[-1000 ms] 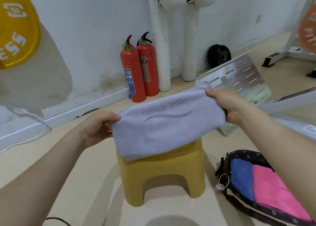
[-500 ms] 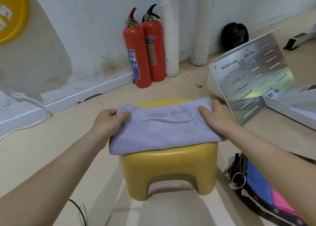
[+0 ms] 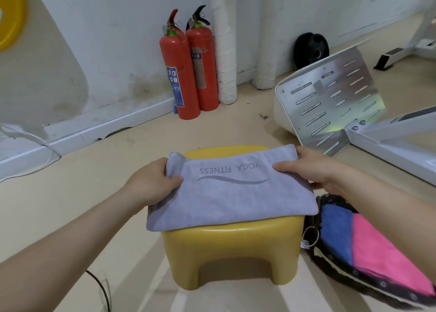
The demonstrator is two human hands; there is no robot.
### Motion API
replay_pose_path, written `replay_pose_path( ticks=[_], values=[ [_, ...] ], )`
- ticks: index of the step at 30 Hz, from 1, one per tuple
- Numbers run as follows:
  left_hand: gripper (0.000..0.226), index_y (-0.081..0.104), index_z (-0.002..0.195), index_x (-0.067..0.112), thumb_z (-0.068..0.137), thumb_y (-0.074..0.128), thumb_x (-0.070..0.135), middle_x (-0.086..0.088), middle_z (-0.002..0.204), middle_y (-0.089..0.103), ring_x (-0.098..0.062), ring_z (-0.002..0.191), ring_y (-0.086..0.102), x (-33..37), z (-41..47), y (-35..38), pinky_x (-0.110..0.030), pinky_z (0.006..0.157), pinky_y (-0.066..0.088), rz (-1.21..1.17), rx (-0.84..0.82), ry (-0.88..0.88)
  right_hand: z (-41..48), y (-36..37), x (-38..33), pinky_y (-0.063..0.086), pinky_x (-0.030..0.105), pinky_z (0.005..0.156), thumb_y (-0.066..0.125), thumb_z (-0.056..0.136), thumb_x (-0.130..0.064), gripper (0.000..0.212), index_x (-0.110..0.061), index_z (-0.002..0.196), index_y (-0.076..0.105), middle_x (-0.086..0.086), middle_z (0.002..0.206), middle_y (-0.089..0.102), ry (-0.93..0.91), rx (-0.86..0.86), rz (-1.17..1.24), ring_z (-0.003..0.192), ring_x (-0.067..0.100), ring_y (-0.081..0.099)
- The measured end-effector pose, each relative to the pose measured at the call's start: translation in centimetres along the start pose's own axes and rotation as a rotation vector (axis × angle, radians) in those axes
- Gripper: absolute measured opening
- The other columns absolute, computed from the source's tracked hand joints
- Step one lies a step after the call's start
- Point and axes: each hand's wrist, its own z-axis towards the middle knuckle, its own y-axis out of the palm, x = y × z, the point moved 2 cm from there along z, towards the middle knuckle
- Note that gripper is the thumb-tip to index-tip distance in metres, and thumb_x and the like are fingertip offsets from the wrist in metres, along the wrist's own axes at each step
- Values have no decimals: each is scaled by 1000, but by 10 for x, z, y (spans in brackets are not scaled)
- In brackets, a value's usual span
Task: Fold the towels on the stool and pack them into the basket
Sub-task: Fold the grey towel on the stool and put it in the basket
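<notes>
A folded lilac towel point(image 3: 231, 193) with "YOGA FITNESS" printed on it lies flat on top of the yellow plastic stool point(image 3: 231, 248). My left hand point(image 3: 151, 182) pinches the towel's left end, thumb on top and fingers underneath. My right hand point(image 3: 309, 167) grips the towel's right end the same way, thumb lying on the cloth. To the right of the stool on the floor stands the dark patterned basket point(image 3: 368, 285), holding a blue towel point(image 3: 335, 234) and a pink towel point(image 3: 387, 255) side by side.
Two red fire extinguishers point(image 3: 188, 68) stand against the white wall behind the stool. A slotted metal plate point(image 3: 335, 99) on a white machine frame sits to the right rear. A black weight plate point(image 3: 311, 49) leans on the wall. A black cable point(image 3: 101, 290) crosses the floor at lower left.
The towel went from being held up in the air to lying flat on the stool. Both hands came down with it and still hold its ends.
</notes>
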Motion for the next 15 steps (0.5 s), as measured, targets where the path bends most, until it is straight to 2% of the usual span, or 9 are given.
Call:
replay_pose_path(
  ticks=[2, 4, 5, 7, 9, 11, 13, 15],
  values=[
    [31, 54, 107, 20, 80, 68, 24, -1, 97, 63, -23, 87, 61, 4, 0, -4, -39, 77, 52, 9, 93, 10, -2, -4, -6, 48, 26, 57, 72, 81, -20, 33, -15, 111, 58, 2, 98, 66, -9, 55, 22, 80, 16, 63],
    [42, 50, 111, 20, 75, 69, 10, -5, 96, 63, -26, 86, 62, 7, -2, -8, -38, 71, 53, -225, 74, -61, -4, -9, -10, 56, 33, 72, 71, 80, -14, 27, -8, 105, 63, 7, 97, 70, 25, 41, 75, 85, 22, 67],
    [47, 51, 111, 20, 70, 69, 7, -7, 97, 63, -27, 86, 62, 8, -4, -10, -36, 68, 53, -333, 47, -105, -4, -13, -11, 56, 34, 77, 70, 79, -12, 24, -6, 101, 65, 9, 97, 71, 44, 24, 103, 86, 23, 66],
    [50, 61, 103, 13, 54, 66, 7, -9, 93, 67, -27, 82, 63, 9, -8, -17, -33, 68, 51, -461, -30, -169, -10, -21, -15, 46, 28, 65, 70, 78, -8, 14, -9, 91, 65, 7, 87, 66, 56, -25, 103, 74, 18, 58],
    [45, 69, 87, 6, 43, 61, 7, -13, 83, 68, -29, 74, 61, 8, -13, -24, -30, 65, 48, -466, -71, -160, -15, -27, -19, 28, 24, 52, 70, 77, -4, 12, -16, 79, 65, 2, 74, 58, 22, -32, 55, 62, 12, 43],
    [35, 69, 76, 2, 42, 60, 6, -13, 73, 67, -29, 69, 60, 13, -12, -34, -30, 63, 48, -458, 35, -120, -18, -34, -29, 20, 23, 47, 71, 76, -3, 15, -17, 72, 68, -3, 63, 56, -78, 48, 33, 56, 12, 36],
    [21, 68, 68, 7, 50, 60, 1, -5, 59, 61, -22, 59, 54, 23, -9, -47, -19, 52, 43, -537, 260, -14, -26, -38, -45, 20, 19, 39, 70, 76, -2, 15, -16, 74, 69, -11, 47, 52, -236, 159, 75, 43, 7, 32],
    [31, 68, 66, 17, 64, 55, -11, 10, 45, 55, -10, 47, 45, 37, -9, -63, -12, 38, 30, -647, 479, 130, -35, -44, -61, 22, 16, 37, 63, 80, 2, 18, -16, 79, 69, -9, 42, 43, -397, 241, 176, 39, 8, 30]
  ],
)
